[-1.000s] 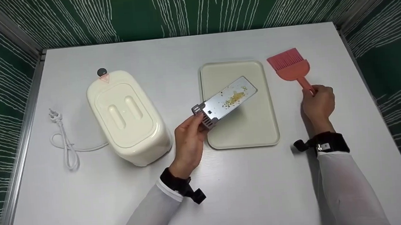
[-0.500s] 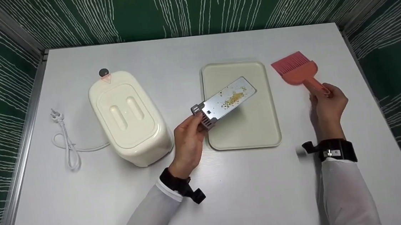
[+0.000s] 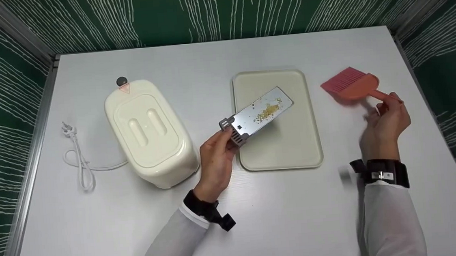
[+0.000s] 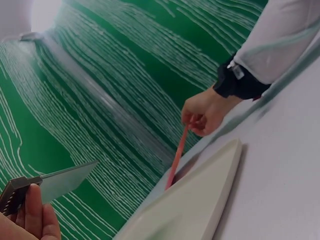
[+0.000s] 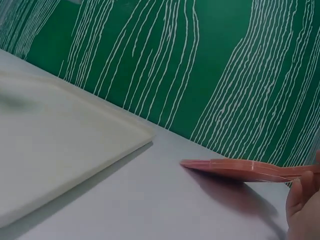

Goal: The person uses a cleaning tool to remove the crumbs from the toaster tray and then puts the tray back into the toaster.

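Observation:
My left hand (image 3: 218, 155) pinches the grey slotted end of a narrow metal crumb tray (image 3: 248, 122), thumb on top. Yellow crumbs (image 3: 268, 111) lie on its shiny surface, and it is held over a flat cream tray (image 3: 278, 152). To the right, my right hand (image 3: 389, 121) holds a coral-red brush (image 3: 357, 87) by the end of its handle. The bristles point left and away from me. In the right wrist view the brush (image 5: 245, 169) lies nearly level just above the table, its shadow below. In the left wrist view it appears edge-on beyond the cream tray.
A cream toaster-like appliance (image 3: 147, 130) with two grooves in its top stands to the left, a dark knob (image 3: 122, 81) at its far end. Its white cord and plug (image 3: 80, 160) lie further left. Green walls with white streaks enclose the white table (image 3: 280, 221).
My right hand has shifted right with the brush, turning its handle outward and lowering it flatter toward the table. The left hand keeps the crumb tray nearly still.

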A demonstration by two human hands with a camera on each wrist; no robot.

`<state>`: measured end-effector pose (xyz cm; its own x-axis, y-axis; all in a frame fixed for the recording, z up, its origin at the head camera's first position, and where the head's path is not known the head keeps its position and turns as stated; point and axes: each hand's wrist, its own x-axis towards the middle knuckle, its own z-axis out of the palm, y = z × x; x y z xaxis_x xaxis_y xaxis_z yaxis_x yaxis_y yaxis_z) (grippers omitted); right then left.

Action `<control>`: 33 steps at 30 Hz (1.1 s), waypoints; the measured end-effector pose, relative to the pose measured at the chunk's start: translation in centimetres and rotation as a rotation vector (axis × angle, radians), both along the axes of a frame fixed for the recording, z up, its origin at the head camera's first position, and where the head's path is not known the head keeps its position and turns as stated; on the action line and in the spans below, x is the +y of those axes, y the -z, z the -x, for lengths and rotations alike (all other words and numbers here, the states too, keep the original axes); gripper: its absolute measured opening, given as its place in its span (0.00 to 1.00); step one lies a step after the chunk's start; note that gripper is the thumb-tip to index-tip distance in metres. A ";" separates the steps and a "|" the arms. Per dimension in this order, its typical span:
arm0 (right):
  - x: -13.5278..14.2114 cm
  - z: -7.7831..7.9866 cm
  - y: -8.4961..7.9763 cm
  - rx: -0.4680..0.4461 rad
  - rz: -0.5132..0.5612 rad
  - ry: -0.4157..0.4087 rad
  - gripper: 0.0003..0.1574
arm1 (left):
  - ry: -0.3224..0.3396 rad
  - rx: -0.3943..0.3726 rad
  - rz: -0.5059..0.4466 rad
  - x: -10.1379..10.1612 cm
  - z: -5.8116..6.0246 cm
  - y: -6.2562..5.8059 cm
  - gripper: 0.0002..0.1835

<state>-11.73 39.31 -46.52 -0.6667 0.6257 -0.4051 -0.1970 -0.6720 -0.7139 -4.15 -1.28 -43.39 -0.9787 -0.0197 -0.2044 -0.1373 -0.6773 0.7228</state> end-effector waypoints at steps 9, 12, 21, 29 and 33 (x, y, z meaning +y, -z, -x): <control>-0.3 0.3 -0.8 -0.130 -0.396 0.048 0.10 | -0.005 -0.005 0.008 -0.1 0.1 0.1 0.16; -0.7 0.2 -0.9 -0.161 -0.493 0.039 0.12 | 0.002 -0.005 0.016 -0.1 0.1 0.1 0.17; -1.7 -0.6 -1.5 -0.147 -0.514 -0.024 0.16 | -0.007 -0.030 0.012 -0.3 0.3 0.2 0.18; -1.3 -0.3 -1.4 -0.043 -0.311 0.060 0.29 | 0.012 -0.007 0.032 -0.4 0.4 0.3 0.20; -0.9 -0.5 -1.3 -0.078 -0.244 0.045 0.20 | 0.010 -0.009 0.026 -0.4 0.4 0.4 0.20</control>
<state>-11.20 38.43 -45.21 -0.6083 0.7396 -0.2879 -0.1607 -0.4700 -0.8679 -4.60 -1.68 -43.78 -0.9770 -0.0157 -0.2125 -0.1501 -0.6569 0.7389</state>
